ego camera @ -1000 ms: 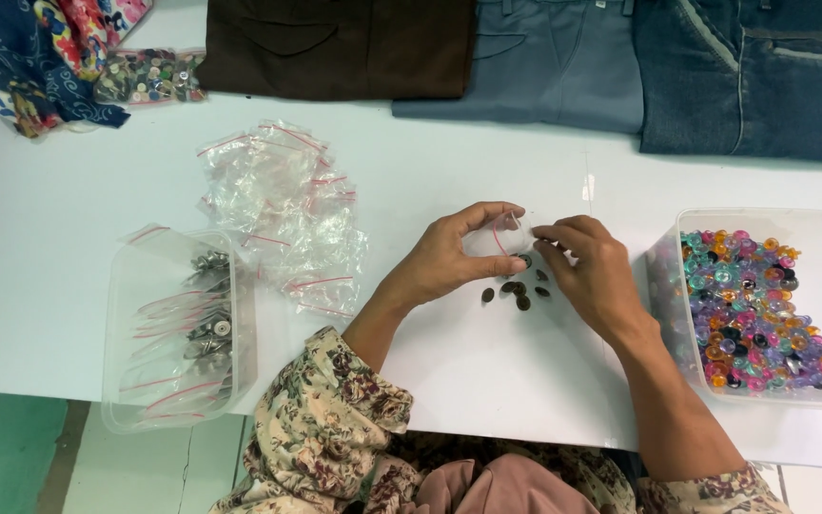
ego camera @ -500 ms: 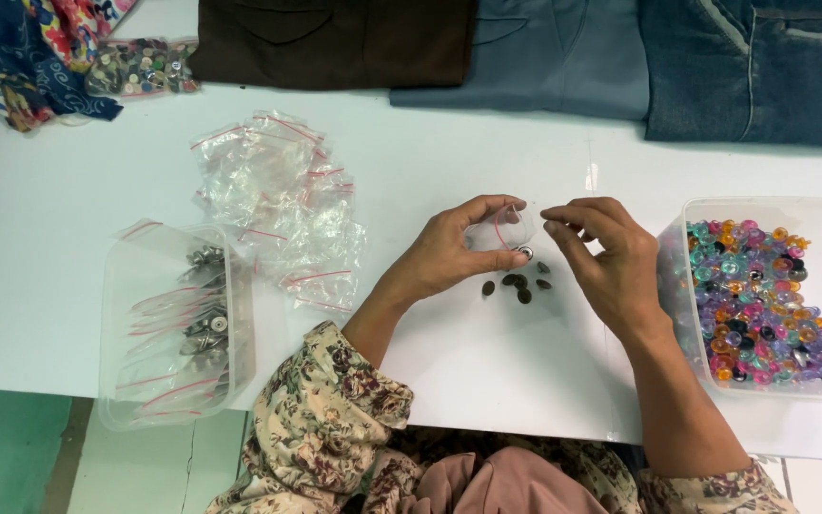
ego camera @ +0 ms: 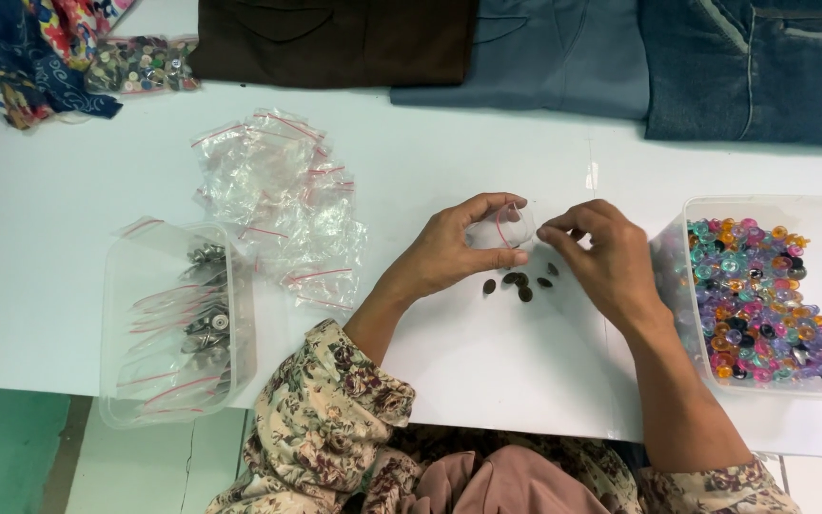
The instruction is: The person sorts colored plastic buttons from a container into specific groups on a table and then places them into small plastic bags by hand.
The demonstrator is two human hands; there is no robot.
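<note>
Partly hidden by curled fingers, a small clear bag [ego camera: 504, 227] sits pinched in the left hand [ego camera: 456, 249]. Right hand [ego camera: 601, 259] fingertips press together beside its mouth; whether they grip anything is unclear, dark buttons [ego camera: 520, 282] just below

Single view only, camera on my head, looking steeply down over my own chest and sleeves at white desk [ego camera: 487, 381]. Close range: my fingers [ego camera: 516, 257] sit just right of frame centre. Beyond fingers, far desk edge with folded cloth at frame top. Left of fingers, desk edge and green floor. No second view to share scene.
</note>
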